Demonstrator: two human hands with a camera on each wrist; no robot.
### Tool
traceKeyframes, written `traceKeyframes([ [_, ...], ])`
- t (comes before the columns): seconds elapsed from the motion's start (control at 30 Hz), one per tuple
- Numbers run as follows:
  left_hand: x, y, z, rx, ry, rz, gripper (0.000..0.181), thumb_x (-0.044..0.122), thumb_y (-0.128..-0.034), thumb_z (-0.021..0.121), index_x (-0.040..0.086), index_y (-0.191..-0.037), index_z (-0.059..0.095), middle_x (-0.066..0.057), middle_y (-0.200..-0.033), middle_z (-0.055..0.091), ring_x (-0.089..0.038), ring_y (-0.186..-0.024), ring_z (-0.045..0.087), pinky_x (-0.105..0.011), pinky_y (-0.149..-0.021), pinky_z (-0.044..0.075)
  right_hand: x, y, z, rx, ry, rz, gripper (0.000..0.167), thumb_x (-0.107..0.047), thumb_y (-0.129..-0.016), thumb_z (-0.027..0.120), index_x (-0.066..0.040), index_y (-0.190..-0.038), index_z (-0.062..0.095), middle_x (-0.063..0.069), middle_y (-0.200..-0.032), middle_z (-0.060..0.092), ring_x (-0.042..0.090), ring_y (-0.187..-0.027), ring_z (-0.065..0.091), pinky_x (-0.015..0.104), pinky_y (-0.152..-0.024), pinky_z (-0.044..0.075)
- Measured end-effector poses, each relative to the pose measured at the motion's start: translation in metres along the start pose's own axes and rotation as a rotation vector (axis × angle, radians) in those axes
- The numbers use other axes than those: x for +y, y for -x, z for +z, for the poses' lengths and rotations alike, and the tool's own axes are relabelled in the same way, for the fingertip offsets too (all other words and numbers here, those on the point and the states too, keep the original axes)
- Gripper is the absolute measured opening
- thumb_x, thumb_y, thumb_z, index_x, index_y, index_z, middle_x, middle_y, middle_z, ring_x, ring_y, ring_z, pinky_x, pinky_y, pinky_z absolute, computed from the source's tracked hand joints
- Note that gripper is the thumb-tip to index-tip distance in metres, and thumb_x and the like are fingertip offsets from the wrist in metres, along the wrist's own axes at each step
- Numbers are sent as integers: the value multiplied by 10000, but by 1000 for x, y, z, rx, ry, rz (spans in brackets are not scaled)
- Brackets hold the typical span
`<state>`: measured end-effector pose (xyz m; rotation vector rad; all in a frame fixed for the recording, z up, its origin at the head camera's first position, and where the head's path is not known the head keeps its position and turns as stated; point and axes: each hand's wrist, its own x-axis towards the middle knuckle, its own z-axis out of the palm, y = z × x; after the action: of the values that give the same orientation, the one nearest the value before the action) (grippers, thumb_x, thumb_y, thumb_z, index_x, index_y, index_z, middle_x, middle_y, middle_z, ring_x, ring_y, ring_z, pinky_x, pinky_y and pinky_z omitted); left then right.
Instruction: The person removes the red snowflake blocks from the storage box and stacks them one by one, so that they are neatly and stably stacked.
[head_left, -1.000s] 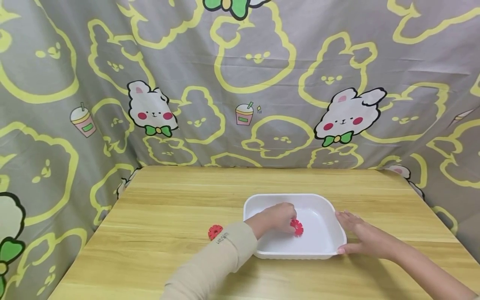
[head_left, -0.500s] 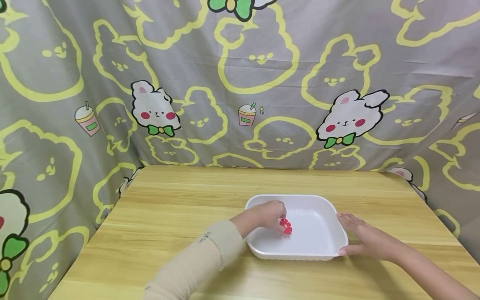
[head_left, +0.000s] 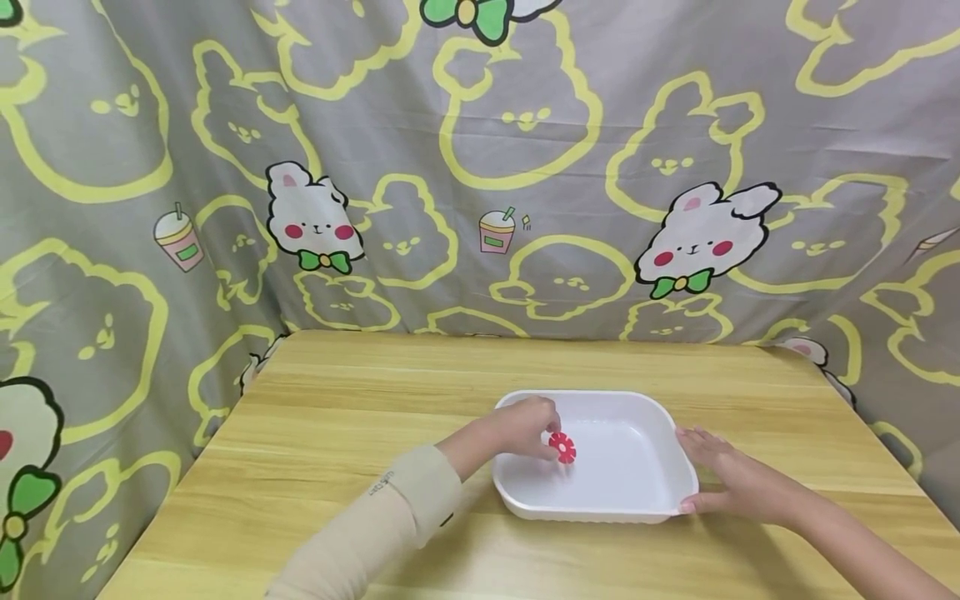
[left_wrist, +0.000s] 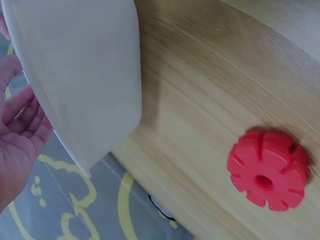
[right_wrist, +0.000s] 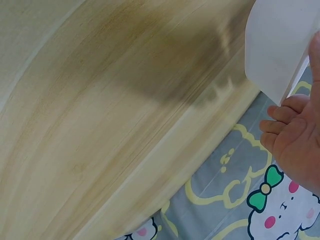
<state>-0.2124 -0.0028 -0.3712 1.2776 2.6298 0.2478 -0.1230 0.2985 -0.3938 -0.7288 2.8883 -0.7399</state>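
In the head view my left hand [head_left: 525, 427] pinches a red notched plastic disc [head_left: 562, 447] between thumb and fingers. It is inside the left part of a white plastic bin [head_left: 596, 512], above or at its floor; which one I cannot tell. My right hand [head_left: 738, 479] rests against the bin's right rim, its fingers fairly straight and its thumb at the near corner. In the left wrist view a thick red notched piece [left_wrist: 270, 170], like stacked discs with a centre hole, lies on the table outside the bin. The left sleeve hides it in the head view.
The wooden table [head_left: 360, 400] carries the bin right of its middle. A grey curtain [head_left: 465, 125] printed with rabbits and yellow outlines hangs behind the table and along both sides.
My left hand has moved left inside the bin with the red disc in its pinch. Its sleeve now covers the red piece on the table. My right hand keeps its place on the rim.
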Motion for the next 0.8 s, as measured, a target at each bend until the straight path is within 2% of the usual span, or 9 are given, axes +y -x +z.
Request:
traceKeyframes([
  [0.23,-8,9,-4,50,18,1,231,223,-786,729,51,-940,716,-33,-881,665,-81,-774,550,-148,-734,470,0,1,0,4,8,3,954,-385,-665,766,192,-1305,358,395,-1345,353,624,-1206,283,728,-886,274],
  [0.33,-10,14,-6,63,49,9,242,206,-786,731,29,-950,712,-63,-900,671,-119,-809,587,-153,-740,482,-1,1,0,3,11,7,953,-385,-664,767,193,-1303,360,394,-1344,356,624,-1206,284,727,-884,277],
  [0.47,-13,20,-9,67,79,15,261,196,-789,729,12,-973,704,-81,-921,672,-171,-865,621,-152,-749,494,-1,1,0,-3,14,9,954,-389,-666,766,193,-1303,360,395,-1344,355,624,-1204,286,729,-887,278],
  [0.63,-17,30,-12,74,83,14,260,186,-794,722,7,-981,699,-80,-933,666,-179,-881,620,-161,-764,498,-2,1,0,-13,17,14,957,-392,-670,764,194,-1306,354,400,-1345,348,626,-1206,282,733,-893,274],
  [0.8,-20,39,-15,61,107,-26,279,194,-800,721,11,-1009,691,-79,-962,654,-198,-918,622,-174,-782,505,-2,0,-1,-19,19,20,962,-396,-671,761,196,-1308,349,404,-1345,345,624,-1210,280,730,-897,273],
])
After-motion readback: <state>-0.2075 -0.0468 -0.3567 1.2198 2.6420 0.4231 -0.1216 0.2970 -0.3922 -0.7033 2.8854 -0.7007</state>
